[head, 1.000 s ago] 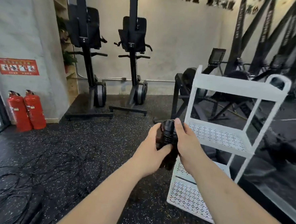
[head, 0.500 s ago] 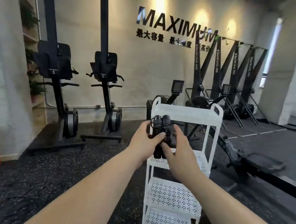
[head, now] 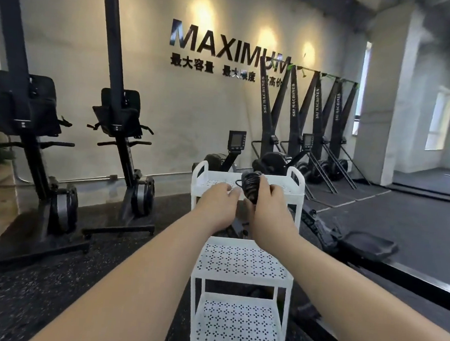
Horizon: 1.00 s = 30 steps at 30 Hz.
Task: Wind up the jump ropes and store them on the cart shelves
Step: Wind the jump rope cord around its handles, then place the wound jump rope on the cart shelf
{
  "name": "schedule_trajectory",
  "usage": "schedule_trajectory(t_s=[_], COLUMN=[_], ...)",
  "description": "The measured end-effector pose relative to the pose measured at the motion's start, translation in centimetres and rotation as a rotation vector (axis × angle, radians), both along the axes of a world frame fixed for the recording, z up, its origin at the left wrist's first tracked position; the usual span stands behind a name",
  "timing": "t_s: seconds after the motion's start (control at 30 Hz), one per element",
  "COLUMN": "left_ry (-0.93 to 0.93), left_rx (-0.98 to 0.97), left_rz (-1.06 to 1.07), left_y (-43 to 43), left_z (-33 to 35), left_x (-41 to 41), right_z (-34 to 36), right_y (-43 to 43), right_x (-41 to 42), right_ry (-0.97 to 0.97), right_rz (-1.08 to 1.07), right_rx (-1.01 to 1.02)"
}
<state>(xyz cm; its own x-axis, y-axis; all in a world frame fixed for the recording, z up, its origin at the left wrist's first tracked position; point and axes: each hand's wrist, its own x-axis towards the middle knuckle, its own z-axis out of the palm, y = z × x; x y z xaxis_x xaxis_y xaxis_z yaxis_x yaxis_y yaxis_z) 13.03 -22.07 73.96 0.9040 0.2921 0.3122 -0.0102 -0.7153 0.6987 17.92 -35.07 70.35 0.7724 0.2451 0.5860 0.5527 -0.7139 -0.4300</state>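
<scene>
Wound black jump rope (head: pixel 251 184), its cord coiled tightly round the handles into one compact bundle, is being held up at the top level of a white three-tier cart (head: pixel 237 279) with perforated shelves. Nearest the viewer, two bare forearms are reaching forward over the cart's middle shelf (head: pixel 241 259). The right hand (head: pixel 269 208) is clenching its grip around the bundle's lower half, so the bundle's long axis is standing roughly upright, leaning slightly left. The left hand (head: pixel 217 201) is hovering just beside it on the left, grip released, fingers loosely extended and holding nothing. The bundle is sitting right above the top shelf (head: pixel 287 193), at its front rim, so the tray lies just forward and below the right hand. Black rowing machines (head: pixel 272 160) are standing beyond the cart.
</scene>
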Motion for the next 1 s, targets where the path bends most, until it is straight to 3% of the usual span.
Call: schedule_trajectory(t_s=[0.2,0.3,0.47,0.63,0.7,0.87,1.0], left_ry=[-0.008,-0.002,0.071,0.033,0.045,0.073,0.061], left_rx=[0.685,0.866,0.894,0.901,0.898,0.885,0.866], left_rz=[0.033,0.038,0.04,0.033,0.022,-0.027,-0.022], left_y=[1.5,3.1,4.0,4.3,4.6,5.3,5.9], left_z=[-1.1,-2.0,-4.2,-5.1,-5.0,-4.3,-3.6], left_x=[3.0,4.6,6.2,6.4,6.4,5.8,4.1], right_z=[3.2,4.2,4.3,6.7,6.8,6.1,6.6], right_y=[-0.8,-0.3,0.4,1.4,2.0,3.0,3.8], right_x=[7.1,10.7,14.2,15.2,15.9,15.6,11.9], right_ry=[-0.009,0.068,0.162,0.455,0.465,0.528,0.372], right_rz=[-0.126,-0.192,-0.268,-0.314,-0.322,-0.423,-0.402], right_rx=[-0.139,-0.215,-0.186,-0.543,-0.613,-0.413,-0.272])
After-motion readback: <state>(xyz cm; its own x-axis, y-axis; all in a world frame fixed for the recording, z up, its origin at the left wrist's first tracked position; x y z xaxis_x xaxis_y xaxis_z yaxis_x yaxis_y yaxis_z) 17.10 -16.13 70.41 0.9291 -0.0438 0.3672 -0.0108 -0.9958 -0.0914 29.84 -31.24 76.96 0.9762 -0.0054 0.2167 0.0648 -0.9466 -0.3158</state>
